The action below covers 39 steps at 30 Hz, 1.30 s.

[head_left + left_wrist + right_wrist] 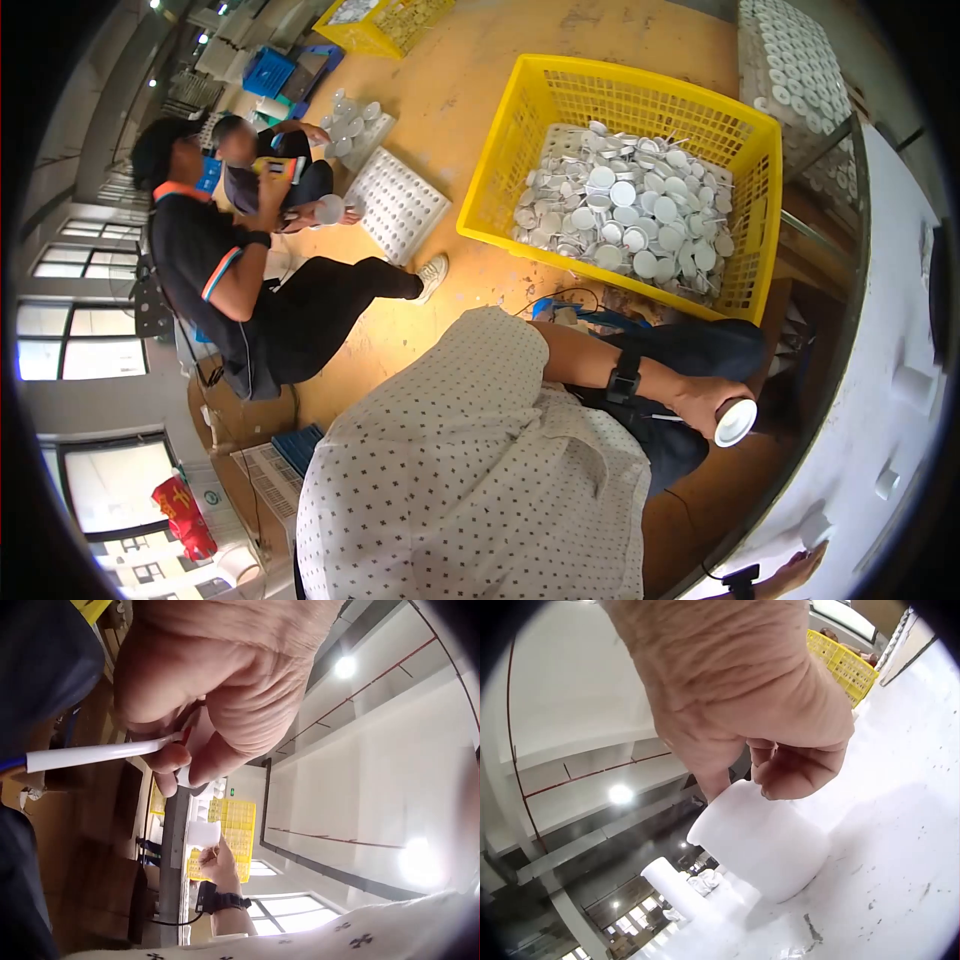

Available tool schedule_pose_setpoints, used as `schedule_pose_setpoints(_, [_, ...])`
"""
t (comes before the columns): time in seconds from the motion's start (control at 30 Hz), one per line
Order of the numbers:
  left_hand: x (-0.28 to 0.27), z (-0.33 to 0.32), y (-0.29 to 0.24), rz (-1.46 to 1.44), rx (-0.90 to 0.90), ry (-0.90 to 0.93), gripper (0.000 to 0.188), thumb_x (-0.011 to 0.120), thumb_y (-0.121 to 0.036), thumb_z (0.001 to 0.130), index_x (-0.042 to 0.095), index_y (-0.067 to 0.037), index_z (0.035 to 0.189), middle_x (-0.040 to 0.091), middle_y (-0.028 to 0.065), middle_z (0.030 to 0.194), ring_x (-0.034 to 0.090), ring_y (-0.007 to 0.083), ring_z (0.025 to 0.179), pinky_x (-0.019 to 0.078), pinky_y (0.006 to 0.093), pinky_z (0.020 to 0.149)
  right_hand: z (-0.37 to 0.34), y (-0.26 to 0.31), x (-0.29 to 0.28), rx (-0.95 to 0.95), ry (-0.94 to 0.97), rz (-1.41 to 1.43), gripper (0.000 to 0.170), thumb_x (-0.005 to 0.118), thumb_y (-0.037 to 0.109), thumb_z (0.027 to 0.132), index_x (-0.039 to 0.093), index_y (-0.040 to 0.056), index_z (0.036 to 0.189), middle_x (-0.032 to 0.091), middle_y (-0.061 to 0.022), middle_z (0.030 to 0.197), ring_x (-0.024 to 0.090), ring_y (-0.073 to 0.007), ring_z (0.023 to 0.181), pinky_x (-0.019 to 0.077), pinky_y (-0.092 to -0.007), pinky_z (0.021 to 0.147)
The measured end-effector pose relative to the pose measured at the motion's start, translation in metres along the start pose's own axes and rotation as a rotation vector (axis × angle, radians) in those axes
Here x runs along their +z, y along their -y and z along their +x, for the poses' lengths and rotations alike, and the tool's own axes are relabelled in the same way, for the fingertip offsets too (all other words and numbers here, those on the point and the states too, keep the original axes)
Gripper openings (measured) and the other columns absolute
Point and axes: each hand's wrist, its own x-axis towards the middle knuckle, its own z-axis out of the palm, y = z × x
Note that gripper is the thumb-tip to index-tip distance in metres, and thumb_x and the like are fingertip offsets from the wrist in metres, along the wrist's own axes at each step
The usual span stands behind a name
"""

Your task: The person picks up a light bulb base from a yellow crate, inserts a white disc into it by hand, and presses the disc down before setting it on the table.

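My left hand grips a small round piece with a white disc face, held beside the worktable's edge. From between its fingers runs a white-sleeved lead, with blue and brown at its far end. Most of the piece is hidden by the fingers in the left wrist view. Over the white worktable, my right hand pinches the rim of a white cylindrical cup. The cup leans at a tilt close over the tabletop, thumb and fingers at its upper edge.
More white cylinders stand along the worktable. A yellow crate on the floor holds many white discs with leads. Two people sit by a white tray with holes. Racked white discs lie beyond the crate.
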Motion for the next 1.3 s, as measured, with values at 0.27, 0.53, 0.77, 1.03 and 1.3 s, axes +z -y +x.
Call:
schedule_pose_setpoints(0.27, [0.000,-0.001,0.013,0.009,-0.012,-0.008,0.073,0.076,-0.010,0.048,0.044,-0.004,0.114,0.057,0.0113,0.097,0.057,0.0225,0.089,0.0483,0.0306,0.074,-0.004,-0.001,0.002,0.012,-0.045,0.026,0.050,0.049,0.031,0.086,0.037,0.0038,0.127,0.046,-0.0093,0.103,0.045,-0.0193,0.087,0.0383,-0.0284,0.073])
schedule_pose_setpoints(0.53, [-0.007,-0.006,0.001,-0.021,-0.098,-0.002,0.068,0.073,-0.008,0.051,0.044,-0.004,0.112,0.056,0.0109,0.098,0.056,0.0225,0.091,0.0472,0.0307,0.074,-0.004,-0.007,-0.009,0.012,-0.101,0.062,0.058,0.053,0.031,0.083,0.032,0.0015,0.128,0.048,-0.0098,0.088,0.047,-0.0186,0.075,0.0409,-0.0280,0.062])
schedule_pose_setpoints(0.77, [-0.001,-0.001,0.023,-0.048,-0.087,-0.018,0.075,0.079,-0.012,0.048,0.044,-0.003,0.114,0.057,0.0112,0.096,0.056,0.0210,0.086,0.0495,0.0300,0.067,-0.002,-0.017,-0.030,0.025,-0.191,0.125,0.065,0.056,0.031,0.081,0.027,-0.0005,0.130,0.049,-0.0103,0.075,0.048,-0.0180,0.064,0.0431,-0.0277,0.053])
schedule_pose_setpoints(1.03, [-0.012,-0.009,-0.011,-0.046,-0.148,0.020,0.062,0.072,-0.006,0.055,0.045,-0.002,0.110,0.057,0.0096,0.103,0.055,0.0211,0.096,0.0445,0.0304,0.083,-0.005,-0.031,-0.057,0.017,-0.285,0.181,0.059,0.058,0.028,0.080,0.031,-0.0024,0.123,0.050,-0.0100,0.064,0.047,-0.0171,0.054,0.0422,-0.0278,0.045])
schedule_pose_setpoints(1.3, [-0.007,-0.005,0.005,-0.009,-0.081,-0.060,0.078,0.083,-0.022,0.047,0.045,-0.002,0.112,0.056,0.0113,0.098,0.056,0.0218,0.089,0.0474,0.0294,0.075,0.006,-0.070,-0.066,-0.295,-0.182,-0.212,0.032,0.054,0.021,0.082,0.052,-0.0037,0.103,0.047,-0.0084,0.062,0.040,-0.0157,0.048,0.0353,-0.0286,0.041])
